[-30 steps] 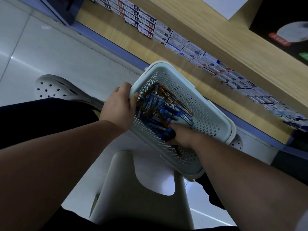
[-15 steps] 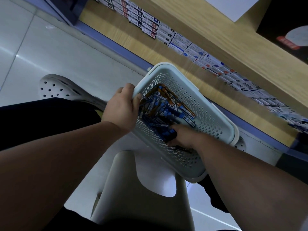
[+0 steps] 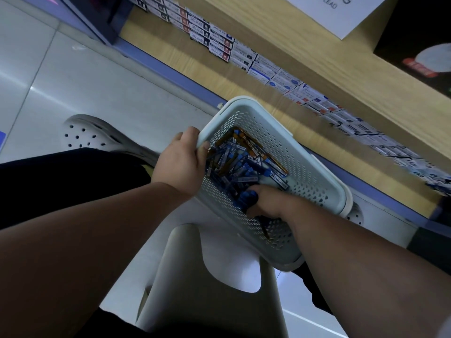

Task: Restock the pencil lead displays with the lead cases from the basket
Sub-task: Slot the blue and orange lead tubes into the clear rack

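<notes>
Lead cases [image 3: 240,162], blue and orange ones, lay in a heap inside the pale basket [image 3: 312,172]. The basket was tipped, near a wooden shelf with rows of lead displays [image 3: 280,76] on the far side. The left hand [image 3: 181,164] gripped the basket's left rim, thumb inside and fingers curled over the edge. The right hand [image 3: 268,201] was down in the basket, fingers closed round a few blue cases. A grey stool [image 3: 212,276] stood near, below the arms.

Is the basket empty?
No, a pile of blue lead cases lies inside the basket, where the right hand grips some.
</notes>
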